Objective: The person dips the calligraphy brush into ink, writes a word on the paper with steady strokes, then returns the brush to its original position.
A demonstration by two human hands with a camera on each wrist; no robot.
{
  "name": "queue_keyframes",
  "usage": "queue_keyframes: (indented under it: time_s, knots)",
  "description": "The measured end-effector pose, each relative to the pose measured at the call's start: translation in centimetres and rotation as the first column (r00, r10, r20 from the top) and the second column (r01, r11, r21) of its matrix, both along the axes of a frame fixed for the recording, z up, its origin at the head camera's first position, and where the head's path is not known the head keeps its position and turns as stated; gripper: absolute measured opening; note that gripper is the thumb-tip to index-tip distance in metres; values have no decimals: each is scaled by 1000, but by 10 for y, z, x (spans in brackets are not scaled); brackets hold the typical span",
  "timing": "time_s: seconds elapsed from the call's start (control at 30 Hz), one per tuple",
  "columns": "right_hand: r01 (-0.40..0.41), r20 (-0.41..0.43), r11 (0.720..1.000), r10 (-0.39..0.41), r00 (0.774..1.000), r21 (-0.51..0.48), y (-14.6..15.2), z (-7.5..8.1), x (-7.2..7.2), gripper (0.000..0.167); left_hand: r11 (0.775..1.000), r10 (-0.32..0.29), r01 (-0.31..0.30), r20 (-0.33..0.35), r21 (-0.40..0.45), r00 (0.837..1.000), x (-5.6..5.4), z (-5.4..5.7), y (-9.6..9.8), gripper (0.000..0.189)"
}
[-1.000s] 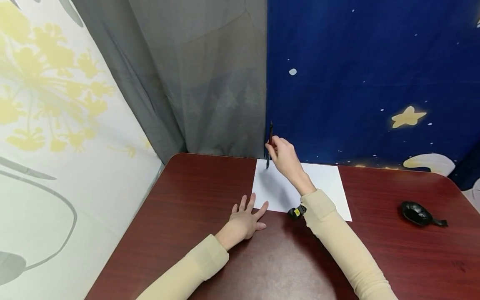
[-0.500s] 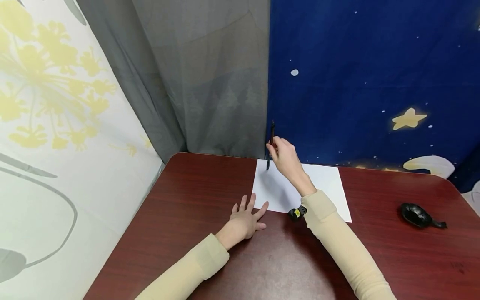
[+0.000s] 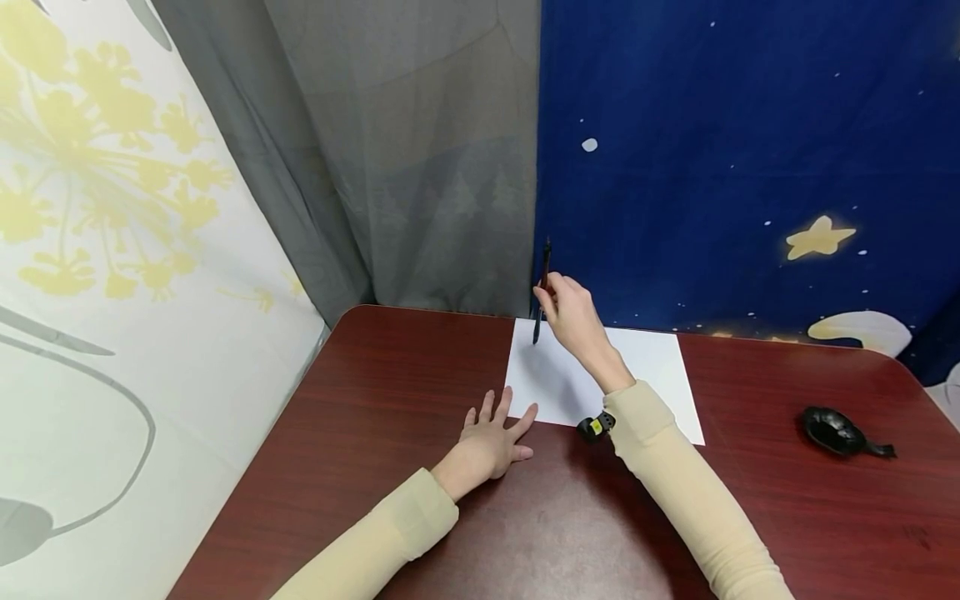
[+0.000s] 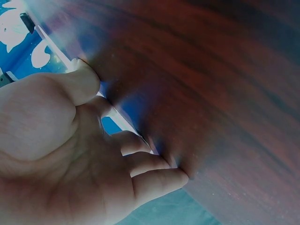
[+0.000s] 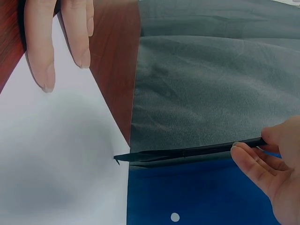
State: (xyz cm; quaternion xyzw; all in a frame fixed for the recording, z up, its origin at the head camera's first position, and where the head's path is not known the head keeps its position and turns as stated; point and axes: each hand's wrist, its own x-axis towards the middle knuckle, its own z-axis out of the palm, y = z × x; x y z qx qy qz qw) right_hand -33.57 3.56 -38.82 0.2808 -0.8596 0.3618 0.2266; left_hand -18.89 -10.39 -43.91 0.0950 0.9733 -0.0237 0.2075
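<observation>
My right hand [image 3: 576,321] pinches a dark calligraphy brush [image 3: 545,260] by its handle, held nearly upright over a white sheet of paper [image 3: 652,367]. In the right wrist view the pointed brush tip [image 5: 123,157] meets the sheet near one edge, with a small dark mark [image 5: 117,161] right beside it. My left hand [image 3: 489,442] lies with fingers spread at the sheet's near left corner. Two of its fingertips [image 5: 47,82] overlap the paper in the right wrist view. The left wrist view shows its palm and straight fingers low over the wood.
A glossy black shallow dish [image 3: 832,429] with a stubby tail sits to the right on the reddish-brown table [image 3: 390,392]. Grey curtain [image 3: 442,167] and blue star-patterned cloth [image 3: 675,167] hang right behind the far edge. A patterned white cloth [image 3: 225,375] borders the left side.
The brush tip has moved slightly towards me over the paper, with the right hand shifting only a little. The left hand and the black dish stay in place.
</observation>
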Motion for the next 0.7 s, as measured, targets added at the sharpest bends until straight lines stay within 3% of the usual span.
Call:
queue_keyframes:
  time_s: [0.7]
  knots:
    - [3, 8, 1000, -3, 1000, 2, 1, 2, 4, 20, 1000, -5, 5, -6, -11, 1000, 0, 0, 0, 64]
